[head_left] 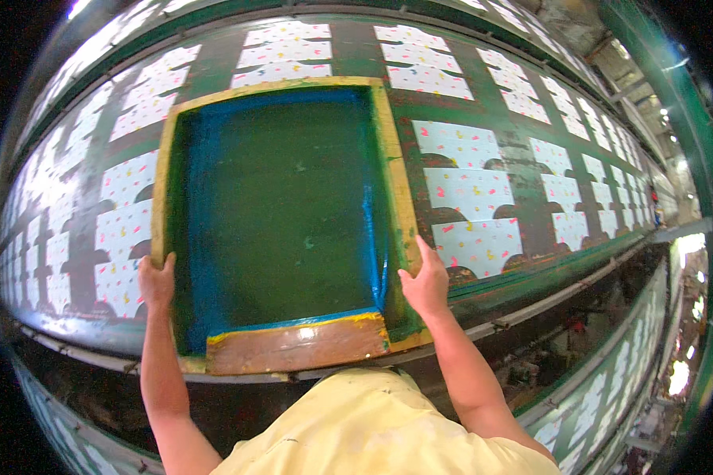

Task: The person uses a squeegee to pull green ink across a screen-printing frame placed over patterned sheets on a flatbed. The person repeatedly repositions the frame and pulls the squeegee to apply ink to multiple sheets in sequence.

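A large wooden screen-printing frame point(273, 202) with dark green mesh and blue tape along its inner edges lies over the long table in front of me. My left hand point(157, 281) grips its left rail, fingers closed round the wood. My right hand point(425, 283) holds the right rail, with fingers and thumb against it. Across the frame's near end rests a brown wooden squeegee or board point(293, 350), edged in yellow. Pale cut fabric panels point(467, 194) with small pink and yellow printed marks lie in rows on both sides of the frame, partly hidden by it.
The green table point(531, 279) stretches far left and right, with a rail along its near edge. More rows of panels point(277, 39) lie beyond the frame. Behind me, to the lower right, is another table point(610, 396) with panels. Green structural beams point(650, 55) are at the far right.
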Demonstrator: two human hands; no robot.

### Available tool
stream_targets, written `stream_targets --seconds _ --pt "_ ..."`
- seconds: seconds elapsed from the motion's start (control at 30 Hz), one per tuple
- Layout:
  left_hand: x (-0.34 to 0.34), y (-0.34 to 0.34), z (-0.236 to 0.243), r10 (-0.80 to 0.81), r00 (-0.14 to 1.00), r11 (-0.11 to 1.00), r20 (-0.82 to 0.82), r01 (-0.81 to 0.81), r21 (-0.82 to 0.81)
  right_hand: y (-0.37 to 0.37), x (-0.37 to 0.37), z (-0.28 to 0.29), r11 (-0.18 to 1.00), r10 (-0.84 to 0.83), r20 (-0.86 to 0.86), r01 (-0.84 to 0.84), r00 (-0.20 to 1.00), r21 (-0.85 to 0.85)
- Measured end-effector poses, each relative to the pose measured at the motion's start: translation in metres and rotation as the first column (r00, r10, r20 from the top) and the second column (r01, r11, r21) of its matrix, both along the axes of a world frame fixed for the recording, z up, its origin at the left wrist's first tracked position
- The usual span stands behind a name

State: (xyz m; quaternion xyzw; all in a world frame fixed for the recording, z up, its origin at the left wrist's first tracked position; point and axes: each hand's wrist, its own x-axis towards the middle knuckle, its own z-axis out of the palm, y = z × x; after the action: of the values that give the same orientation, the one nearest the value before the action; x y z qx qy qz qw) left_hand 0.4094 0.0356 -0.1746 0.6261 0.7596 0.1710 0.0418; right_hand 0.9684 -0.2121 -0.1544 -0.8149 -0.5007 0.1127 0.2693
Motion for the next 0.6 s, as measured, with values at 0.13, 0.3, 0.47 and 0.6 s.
stream_targets --seconds 0.13,0.3,0.47,0.6 --pt "-0.01 0.0 -0.006 -0.038 0.998 0.999 0.05 0.037 0.012 0.006 -0.001 0.001 0.999 -0.034 -0.024 0.034 0.999 0.025" --pt "-0.023 0.004 -0.02 -0.088 0.99 0.992 0.108 0.077 0.098 0.008 -0.002 0.021 0.998 -0.058 -0.027 0.058 0.998 -0.01" --pt "-0.031 0.019 -0.009 -0.043 0.963 0.999 0.266 0.049 -0.015 0.005 0.012 0.049 0.994 0.029 0.073 -0.036 0.997 0.105" --pt "0.003 0.017 0.008 -0.029 0.874 0.998 0.485 0.051 -0.032 0.003 0.054 0.059 0.998 0.008 -0.001 -0.008 1.0 0.07"
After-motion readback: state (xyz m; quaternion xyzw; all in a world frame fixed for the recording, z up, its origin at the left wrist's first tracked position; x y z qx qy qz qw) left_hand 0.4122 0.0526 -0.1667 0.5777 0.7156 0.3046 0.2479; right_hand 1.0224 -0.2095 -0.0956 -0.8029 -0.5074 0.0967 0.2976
